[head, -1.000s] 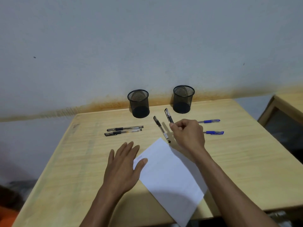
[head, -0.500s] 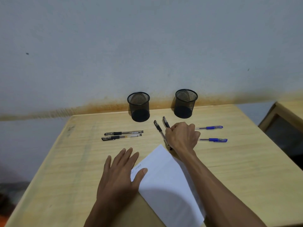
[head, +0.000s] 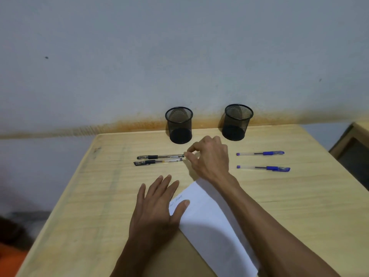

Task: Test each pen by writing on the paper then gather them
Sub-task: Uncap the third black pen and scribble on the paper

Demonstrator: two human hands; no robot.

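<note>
Head view: right hand (head: 209,156) fingertips meet the black pens' (head: 159,159) ends.

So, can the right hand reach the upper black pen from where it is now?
Probably yes. The right hand has its fingertips right at the end of the upper black pen, with nothing between them.

Soft, even indoor light, rather dim, with no glare on the desk (head: 299,206). The right forearm (head: 265,222) throws a broad, soft-edged shadow across the paper (head: 201,214), so the light comes from above and to the right. Wide-angle bending curves the desk's edges, and the frame is slightly soft throughout.
</note>
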